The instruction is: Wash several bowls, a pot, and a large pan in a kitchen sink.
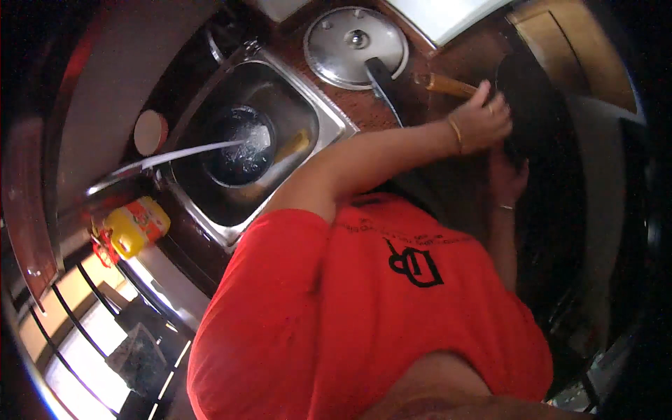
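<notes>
My left hand (pixel 483 119) reaches across to the right, its fingers bent, with a ring and a gold-coloured bangle. Its fingertips are near the end of an orange-brown handle (pixel 450 85); whether they touch it I cannot tell. Just below, my right hand (pixel 508 176) is in shadow and blurred, with a thin bracelet at its wrist. Darkness hides anything between the two hands. To the left, a steel lid (pixel 336 58) with a round knob lies on the red-brown counter (pixel 362 113). A dark-handled utensil (pixel 382 86) overlaps the lid's near edge.
Water runs from a tap (pixel 107 184) into a dark round vessel (pixel 239 163) in the steel sink (pixel 328 118). A yellow jug (pixel 139 223) stands left of the sink, beside a window grille (pixel 89 302). White (pixel 446 18) and tan (pixel 572 42) panels border the far right.
</notes>
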`<move>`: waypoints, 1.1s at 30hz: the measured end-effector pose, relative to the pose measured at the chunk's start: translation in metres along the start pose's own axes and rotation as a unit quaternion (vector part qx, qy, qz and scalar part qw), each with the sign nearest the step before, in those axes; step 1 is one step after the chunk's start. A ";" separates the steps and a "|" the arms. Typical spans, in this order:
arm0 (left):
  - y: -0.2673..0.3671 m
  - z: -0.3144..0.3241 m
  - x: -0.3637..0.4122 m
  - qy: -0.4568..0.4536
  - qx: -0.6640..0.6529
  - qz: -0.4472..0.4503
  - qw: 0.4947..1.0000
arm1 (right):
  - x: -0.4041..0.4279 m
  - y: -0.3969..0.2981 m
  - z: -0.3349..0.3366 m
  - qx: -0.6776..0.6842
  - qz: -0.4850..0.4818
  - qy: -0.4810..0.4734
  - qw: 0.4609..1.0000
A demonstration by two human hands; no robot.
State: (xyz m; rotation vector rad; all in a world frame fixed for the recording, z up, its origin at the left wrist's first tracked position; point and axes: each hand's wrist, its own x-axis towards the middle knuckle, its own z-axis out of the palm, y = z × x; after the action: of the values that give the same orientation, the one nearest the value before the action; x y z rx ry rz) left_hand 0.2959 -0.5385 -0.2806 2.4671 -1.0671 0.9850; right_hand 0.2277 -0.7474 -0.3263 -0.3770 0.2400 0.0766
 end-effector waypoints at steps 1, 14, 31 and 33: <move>0.009 -0.006 -0.014 0.017 -0.054 0.035 0.998 | 0.002 -0.003 -0.004 -0.006 0.007 0.001 1.000; -0.049 -0.190 -0.430 -0.165 0.073 -0.601 0.778 | 0.016 0.107 -0.009 -0.251 0.312 -0.041 0.916; 0.011 -0.224 -0.487 -0.137 0.138 -0.637 0.746 | 0.034 0.494 0.088 -0.775 0.151 -0.580 0.200; 0.013 -0.222 -0.485 -0.159 0.096 -0.661 0.727 | 0.039 0.519 0.077 -0.802 0.097 -0.570 0.147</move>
State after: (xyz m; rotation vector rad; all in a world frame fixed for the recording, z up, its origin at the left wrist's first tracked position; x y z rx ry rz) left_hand -0.0599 -0.1792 -0.4505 2.6257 0.8628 0.1578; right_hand 0.2209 -0.2364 -0.4504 -2.3530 -1.6693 0.9156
